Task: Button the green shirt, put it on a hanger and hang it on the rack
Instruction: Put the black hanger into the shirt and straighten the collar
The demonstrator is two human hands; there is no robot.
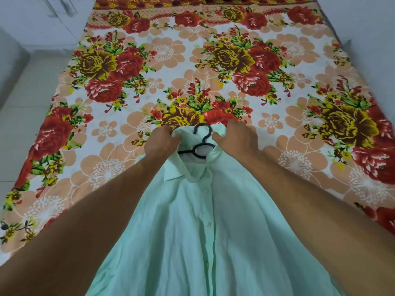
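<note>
The black hanger [202, 144] sits inside the neck of the green shirt [213, 231], with its hook lying over the raised back of the collar [177, 174]. Just left of the hanger, our left hand [160, 144] curls its fingers round the collar edge and pinches the cloth. Just right of the hanger, our right hand [237, 137] grips the other side of the collar, fingers bent over the top and thumb pointing in toward the hook. Both hands are closed on the green shirt.

From the hanger the shirt spreads toward us, front side up, out of the bottom of the view. Its placket lies closed, with small pale buttons [208, 224] in a line below the hanger.

Under the hanger and all around it lies a flowered bedsheet [119, 133], white with peach blossoms and clusters of red and yellow roses. It covers a wide bed that runs far beyond the hanger. Well left of the hanger we see pale floor tiles [23, 92]. Far beyond them to the left stands a white cupboard front [57, 11], somewhat blurred. Far to the right of the hanger rises a pale wall [367, 22].
</note>
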